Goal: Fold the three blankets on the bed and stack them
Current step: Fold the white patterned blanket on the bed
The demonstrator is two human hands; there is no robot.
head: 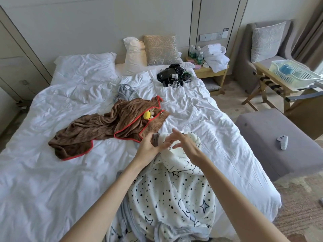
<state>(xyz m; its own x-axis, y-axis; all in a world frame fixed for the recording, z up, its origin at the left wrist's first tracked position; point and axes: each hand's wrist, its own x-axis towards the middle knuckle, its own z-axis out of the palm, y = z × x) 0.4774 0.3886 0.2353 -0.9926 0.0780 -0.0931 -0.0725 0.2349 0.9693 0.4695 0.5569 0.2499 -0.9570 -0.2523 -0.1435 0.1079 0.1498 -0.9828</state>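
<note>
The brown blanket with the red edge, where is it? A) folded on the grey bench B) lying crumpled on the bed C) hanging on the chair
B: the brown blanket lies crumpled on the white bed, not yet folded.

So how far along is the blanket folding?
Nothing is folded yet. Left hand grips an edge of the white star-print blanket; right hand hovers open over it. The brown blanket and grey blanket lie crumpled. No stack exists.
</note>
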